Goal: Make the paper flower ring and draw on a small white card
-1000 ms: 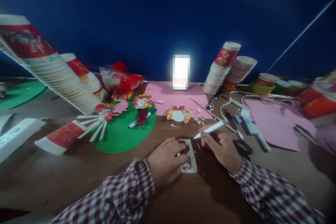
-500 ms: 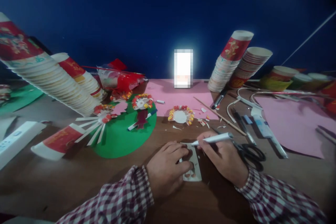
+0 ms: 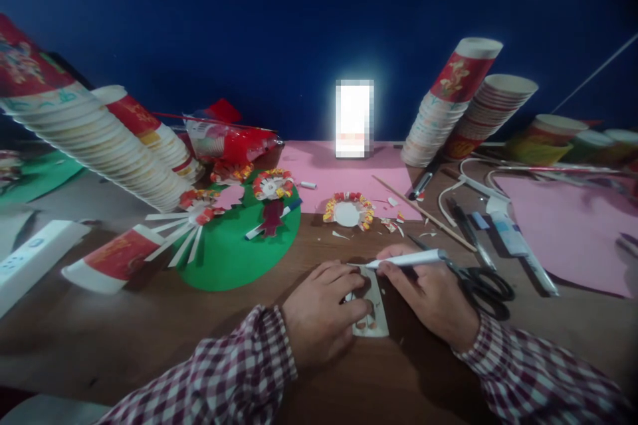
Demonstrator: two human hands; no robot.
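A small white card (image 3: 377,312) with a dark picture or print on it lies on the brown table in front of me. My left hand (image 3: 319,309) rests on its left side, fingers bent, holding it down against the table. In my right hand (image 3: 436,299) a white marker (image 3: 411,258) is pinched between thumb and fingers, its tip pointing left at the card's top edge. Black-handled scissors (image 3: 486,289) lie just right of that hand, partly hidden by it. Beyond the card sits a white paper disc with a red and yellow folded rim (image 3: 347,212).
Paper-cup stacks lean at left (image 3: 104,126) and right (image 3: 448,103). A green paper circle (image 3: 229,259) bears cup crafts and a blue-and-white marker. Pink paper (image 3: 319,163), a wooden stick (image 3: 423,212), pens and a glue gun (image 3: 503,229) lie farther back, beside a lit screen (image 3: 353,116).
The view has shifted slightly, so most things sit a little higher and farther right. The marker stays in my right hand, its tip near the card's top edge; my left hand stays on the card.
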